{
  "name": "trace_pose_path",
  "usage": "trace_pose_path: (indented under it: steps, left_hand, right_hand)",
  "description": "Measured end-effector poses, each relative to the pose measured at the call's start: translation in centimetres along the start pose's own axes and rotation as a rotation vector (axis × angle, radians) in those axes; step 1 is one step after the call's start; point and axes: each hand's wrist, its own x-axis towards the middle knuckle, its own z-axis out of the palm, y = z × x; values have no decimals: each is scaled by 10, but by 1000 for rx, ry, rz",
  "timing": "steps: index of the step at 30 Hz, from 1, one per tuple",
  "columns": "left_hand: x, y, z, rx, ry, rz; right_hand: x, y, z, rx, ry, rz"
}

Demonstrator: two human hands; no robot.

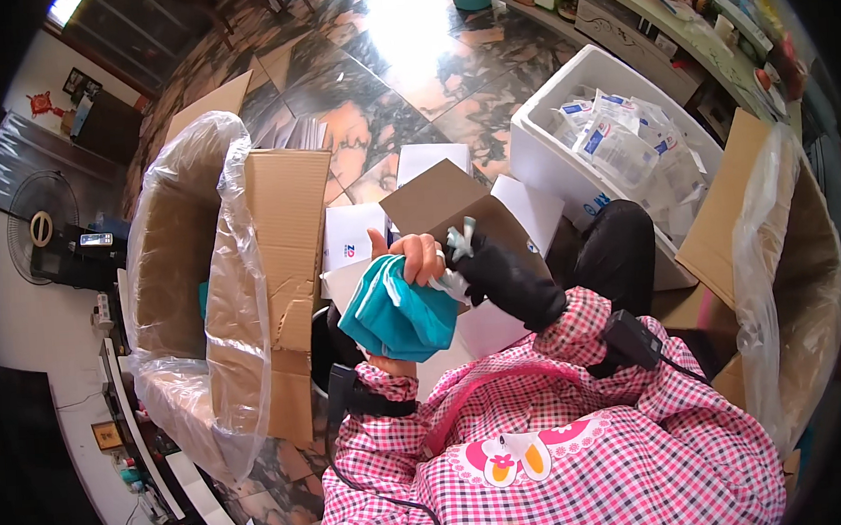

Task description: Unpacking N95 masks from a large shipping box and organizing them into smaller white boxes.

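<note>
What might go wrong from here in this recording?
The folded teal cloth might slip or come unfolded, since its layered edges lie free below the fingers of the left grip. The black cable running across the checked garment could snag during a wide reach. The clear plastic liner hangs loosely over the rim of the carton on the left, so it might get caught or pulled out of place.
</note>
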Motion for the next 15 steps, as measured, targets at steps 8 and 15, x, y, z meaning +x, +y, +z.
trace_pose_path:
  steps: [8, 15]
  left_hand:
    - [-1, -21, 28, -219, 188, 109]
    - [-10, 24, -2, 80, 249, -367]
  right_hand:
    - [-17, 14, 10, -376, 148, 20]
    - [-23, 2, -30, -747, 261, -191]
